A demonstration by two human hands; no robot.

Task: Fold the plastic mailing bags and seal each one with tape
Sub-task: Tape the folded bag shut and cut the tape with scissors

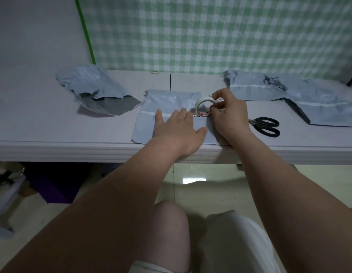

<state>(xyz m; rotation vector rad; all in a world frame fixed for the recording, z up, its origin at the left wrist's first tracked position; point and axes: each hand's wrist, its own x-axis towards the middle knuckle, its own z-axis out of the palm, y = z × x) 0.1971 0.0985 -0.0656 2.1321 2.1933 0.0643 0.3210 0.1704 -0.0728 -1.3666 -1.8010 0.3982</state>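
A grey-blue plastic mailing bag (167, 101) lies flat at the table's front edge, its top part folded over along a white strip. My left hand (177, 131) rests palm down on it, fingers spread. My right hand (228, 115) holds a white roll of tape (204, 108) upright over the bag's right side, fingertips pinching at the roll's rim.
Black-handled scissors (266, 126) lie just right of my right hand. A crumpled bag (94, 89) sits at the left, several more bags (301, 95) at the right. A yellow rubber band (155, 72) lies near the checked wall. The table edge (72, 152) runs below my wrists.
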